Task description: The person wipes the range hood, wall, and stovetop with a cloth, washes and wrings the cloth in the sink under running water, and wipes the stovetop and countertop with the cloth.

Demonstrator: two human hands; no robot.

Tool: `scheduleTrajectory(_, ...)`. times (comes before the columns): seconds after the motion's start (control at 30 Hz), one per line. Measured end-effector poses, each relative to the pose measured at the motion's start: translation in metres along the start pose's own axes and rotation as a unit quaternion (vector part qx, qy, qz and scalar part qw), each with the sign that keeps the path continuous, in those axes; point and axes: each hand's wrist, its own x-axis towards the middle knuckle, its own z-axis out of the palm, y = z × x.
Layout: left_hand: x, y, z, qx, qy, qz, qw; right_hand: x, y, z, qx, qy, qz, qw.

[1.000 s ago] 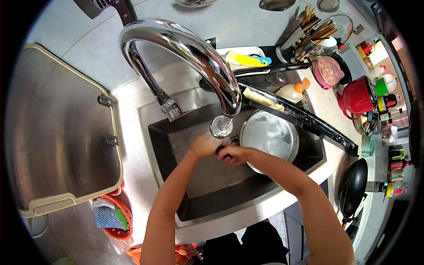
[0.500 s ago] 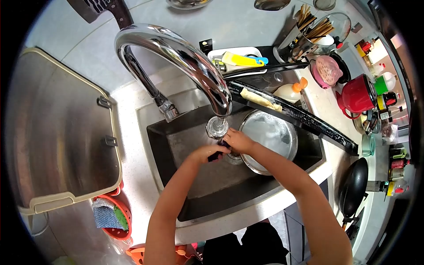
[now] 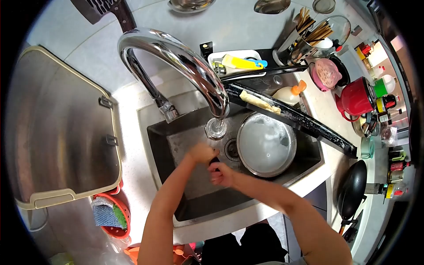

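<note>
Since the preceding frame, the left hand (image 3: 204,153) has kept nearly its place, while the right hand (image 3: 221,173) has drawn toward the person, exposing the round metal drain (image 3: 232,149). Within the dark grey rectangular sink (image 3: 198,189), the left fingers, too blurred to judge their closure, adjoin a small dark item (image 3: 214,160) between the hands; its long axis is mostly hidden, and the right fingers curl around its nearer part, left of the round silvery pot (image 3: 246,166).

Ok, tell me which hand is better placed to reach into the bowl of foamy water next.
The right hand, probably: it is nearer the bowl, though busy with a dark item; the left hand is farther across the sink.
</note>
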Motion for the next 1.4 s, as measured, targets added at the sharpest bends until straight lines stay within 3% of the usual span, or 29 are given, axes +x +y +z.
scheduleTrajectory(0.13,-0.009,0.015,0.012,-0.047,0.068,-0.009,0.997,-0.001,0.033,0.008,0.266,-0.148,-0.031,0.952)
scheduleTrajectory(0.23,-0.022,0.029,0.011,-0.071,0.118,-0.041,0.99,-0.007,0.046,0.019,0.298,-0.154,-0.075,0.939)
scheduleTrajectory(0.33,-0.036,0.049,-0.004,-0.116,0.171,-0.126,0.97,-0.028,0.034,0.024,0.034,-0.059,-0.031,0.997)
scheduleTrajectory(0.43,-0.058,0.064,-0.04,-0.127,0.226,-0.247,0.933,-0.065,0.021,0.026,-0.167,0.06,-0.02,0.984)
scheduleTrajectory(0.5,-0.071,0.068,-0.061,-0.119,0.225,-0.318,0.913,-0.086,0.022,0.024,-0.36,0.173,-0.12,0.909)
scheduleTrajectory(0.53,-0.072,0.066,-0.079,-0.115,0.211,-0.304,0.922,-0.087,0.024,0.017,-0.441,0.22,-0.163,0.855)
scheduleTrajectory(0.57,-0.069,0.059,-0.088,-0.114,0.262,-0.314,0.905,-0.088,0.028,0.009,-0.514,0.264,-0.203,0.79)
scheduleTrajectory(0.7,-0.058,0.019,-0.099,-0.127,0.43,-0.351,0.822,-0.112,0.026,-0.002,-0.559,0.399,-0.325,0.65)
scheduleTrajectory(0.73,-0.053,0.02,-0.112,-0.123,0.492,-0.375,0.776,-0.119,0.031,-0.001,-0.513,0.39,-0.382,0.663)
scheduleTrajectory(0.77,-0.051,0.015,-0.116,-0.073,0.481,-0.373,0.79,-0.126,0.037,-0.002,-0.468,0.375,-0.437,0.671)
scheduleTrajectory(0.83,-0.049,-0.003,-0.122,0.026,0.462,-0.361,0.809,-0.145,0.036,-0.001,-0.34,0.288,-0.455,0.771)
scheduleTrajectory(0.9,-0.046,-0.005,-0.127,-0.001,0.475,-0.363,0.801,-0.165,0.039,0.002,-0.165,0.195,-0.486,0.836)
scheduleTrajectory(0.97,-0.038,-0.009,-0.138,-0.041,0.48,-0.391,0.784,-0.188,0.042,0.008,-0.046,0.102,-0.497,0.861)
scheduleTrajectory(1.17,-0.036,0.0,-0.139,-0.185,0.517,-0.47,0.691,-0.226,0.063,-0.009,0.085,-0.036,-0.532,0.842)
scheduleTrajectory(1.27,-0.033,0.044,-0.096,-0.186,0.645,-0.403,0.622,-0.243,0.079,-0.024,0.095,-0.066,-0.534,0.838)
scheduleTrajectory(1.3,-0.026,0.071,-0.08,-0.254,0.612,-0.395,0.637,-0.248,0.085,-0.029,0.101,-0.065,-0.544,0.831)
scheduleTrajectory(1.33,-0.018,0.102,-0.063,-0.297,0.58,-0.317,0.689,-0.255,0.091,-0.034,0.112,-0.076,-0.538,0.832)
scheduleTrajectory(1.37,-0.004,0.15,-0.072,-0.394,0.529,-0.277,0.699,-0.261,0.099,-0.04,0.123,-0.087,-0.533,0.833)
scheduleTrajectory(1.4,0.011,0.194,-0.083,-0.552,0.435,-0.256,0.664,-0.268,0.107,-0.047,0.119,-0.089,-0.536,0.831)
